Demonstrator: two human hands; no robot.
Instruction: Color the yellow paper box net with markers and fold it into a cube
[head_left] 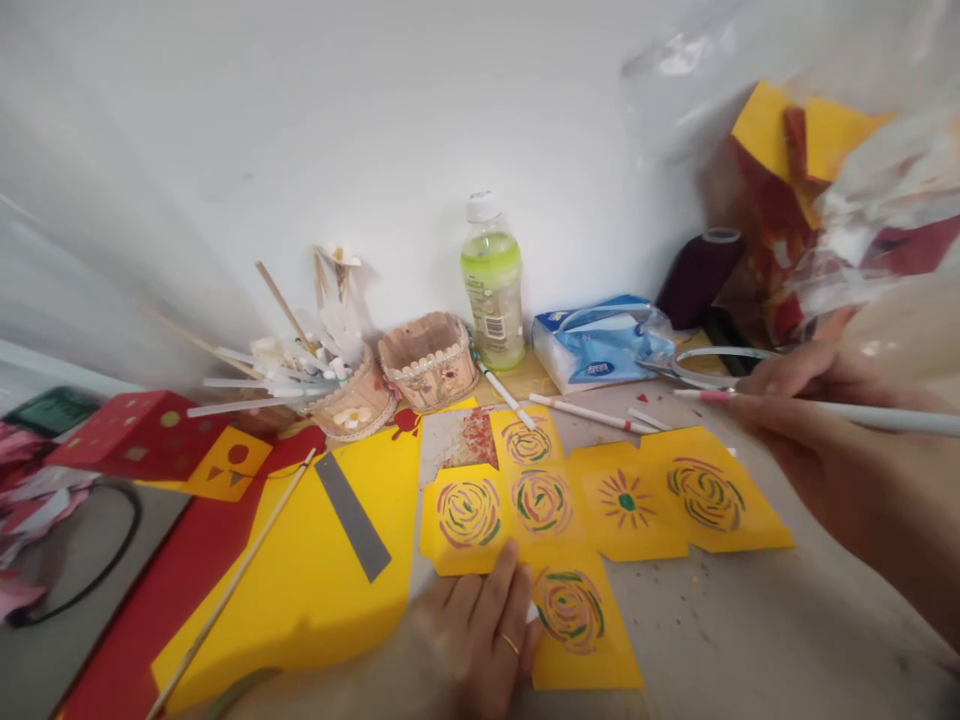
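Note:
My right hand point(802, 400) is closed around a white felt-tip pen point(885, 415) with a pink band, raised over the right side of the table, its tip pointing left. Below lies a flat yellow paper cut-out point(592, 470) shaped like an unfolded box. Its panels carry swirls of red, pink and green strokes, and one has a sunburst with a green centre. My left hand point(487, 620) presses on the cut-out's lower left, fingers stretched forward. Between its thumb and forefinger pokes a small white piece point(532, 612), mostly hidden, perhaps a pen cap.
Behind stand a basket of pens point(349, 405), another basket point(427, 365), a green drink bottle point(491, 290) and a tissue pack point(600, 345). Loose pens point(592, 413) lie before them. Left are yellow paper point(300, 590), a grey strip point(352, 515), a thin stick point(232, 580) and a red box point(142, 435).

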